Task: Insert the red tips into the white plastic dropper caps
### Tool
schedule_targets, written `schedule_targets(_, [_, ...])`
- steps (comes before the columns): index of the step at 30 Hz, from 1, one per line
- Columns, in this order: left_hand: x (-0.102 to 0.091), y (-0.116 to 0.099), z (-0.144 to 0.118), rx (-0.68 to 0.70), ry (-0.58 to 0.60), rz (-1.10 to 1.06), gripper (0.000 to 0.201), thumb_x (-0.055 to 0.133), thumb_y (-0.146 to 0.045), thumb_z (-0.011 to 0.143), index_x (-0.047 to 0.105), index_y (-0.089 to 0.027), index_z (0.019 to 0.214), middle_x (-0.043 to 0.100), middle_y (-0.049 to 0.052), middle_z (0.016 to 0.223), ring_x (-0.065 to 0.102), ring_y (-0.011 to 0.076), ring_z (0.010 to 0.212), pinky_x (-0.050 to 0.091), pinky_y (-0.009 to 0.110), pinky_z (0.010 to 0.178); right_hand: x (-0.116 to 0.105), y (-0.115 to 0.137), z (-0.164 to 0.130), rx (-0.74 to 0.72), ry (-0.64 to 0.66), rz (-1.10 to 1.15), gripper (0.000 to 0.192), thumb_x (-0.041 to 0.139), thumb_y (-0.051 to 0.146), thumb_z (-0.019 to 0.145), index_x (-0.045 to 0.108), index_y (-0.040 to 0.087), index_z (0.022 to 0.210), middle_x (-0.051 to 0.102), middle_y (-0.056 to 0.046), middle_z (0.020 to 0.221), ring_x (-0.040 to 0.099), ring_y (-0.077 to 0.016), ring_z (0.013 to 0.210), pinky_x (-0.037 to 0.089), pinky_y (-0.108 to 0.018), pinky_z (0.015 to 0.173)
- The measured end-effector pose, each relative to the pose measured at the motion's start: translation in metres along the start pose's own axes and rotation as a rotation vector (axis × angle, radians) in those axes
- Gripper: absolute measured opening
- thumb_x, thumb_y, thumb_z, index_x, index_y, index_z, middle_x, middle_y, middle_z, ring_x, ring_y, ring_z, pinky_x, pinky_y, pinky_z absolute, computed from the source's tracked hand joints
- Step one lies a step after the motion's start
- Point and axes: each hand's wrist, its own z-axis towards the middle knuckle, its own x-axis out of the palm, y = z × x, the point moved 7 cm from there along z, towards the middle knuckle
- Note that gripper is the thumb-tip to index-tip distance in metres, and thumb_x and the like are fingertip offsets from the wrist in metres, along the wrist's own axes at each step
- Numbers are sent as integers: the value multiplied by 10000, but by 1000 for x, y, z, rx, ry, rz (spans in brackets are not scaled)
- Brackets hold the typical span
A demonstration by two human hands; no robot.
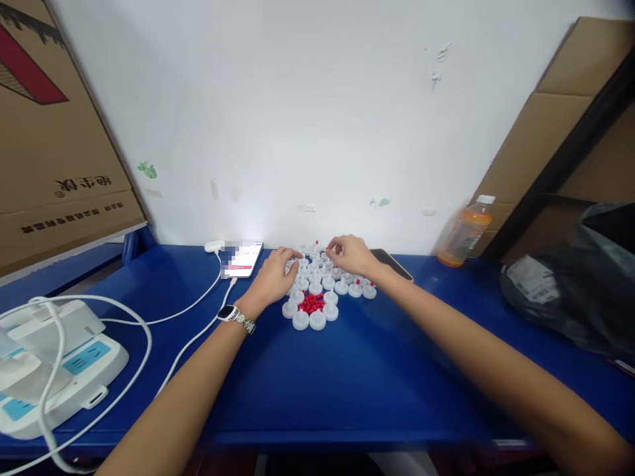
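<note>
Many white round caps (317, 320) with narrow upright spouts stand close together on the blue table. Several of them ring a small heap of red tips (311, 303). Red tips sit on the spouts of some caps, such as the cap at the right side (355, 289). My left hand (278, 272) rests at the left edge of the group, thumb and forefinger curved and apart beside the caps. Over the far right part of the group, my right hand (350, 255) has its fingers curled into a pinch. Whatever lies between those fingertips is too small to make out.
A lit phone (243, 260) with a white cable lies left of my left hand. A dark flat device (391, 264) is partly behind my right wrist. A power strip (74, 370), an orange drink bottle (465, 233), a black bag (560, 284) and cardboard boxes (59, 145) flank the table.
</note>
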Motion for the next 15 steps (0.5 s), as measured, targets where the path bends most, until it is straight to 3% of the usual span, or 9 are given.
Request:
schedule_targets(4, [5, -22, -1, 43, 29, -4, 244, 452, -306, 960, 644, -233, 1093, 621, 68, 1157, 567, 256, 1121, 445, 441, 1007, -2, 0, -27, -20, 56, -37, 165, 608, 312, 845, 713, 195, 894, 715, -66, 825, 593, -256, 958, 357, -396, 908])
schedule_targets(8, [1, -36, -3, 60, 14, -9, 232, 456, -315, 965, 637, -231, 1082, 625, 64, 1148, 568, 250, 1120, 445, 432, 1006, -10, 0, -32, 6, 31, 116, 93, 608, 243, 836, 680, 185, 822, 721, -48, 835, 621, -200, 855, 382, -356, 874])
schedule_targets(11, [-4, -48, -7, 99, -6, -39, 275, 486, -357, 964, 585, -230, 1187, 613, 74, 1183, 553, 249, 1155, 447, 424, 1011, -22, 4, -39, 49, -79, 430, 100, 594, 267, 847, 640, 179, 848, 718, -50, 832, 631, -175, 772, 432, -298, 746])
schedule_targets(15, [-2, -64, -13, 160, 41, -115, 378, 547, -425, 944, 529, -237, 1272, 609, 79, 1223, 566, 243, 1145, 476, 400, 974, -18, 24, -59, 28, -78, 909, 194, 586, 380, 870, 557, 188, 868, 694, -37, 777, 647, -167, 744, 461, -276, 693])
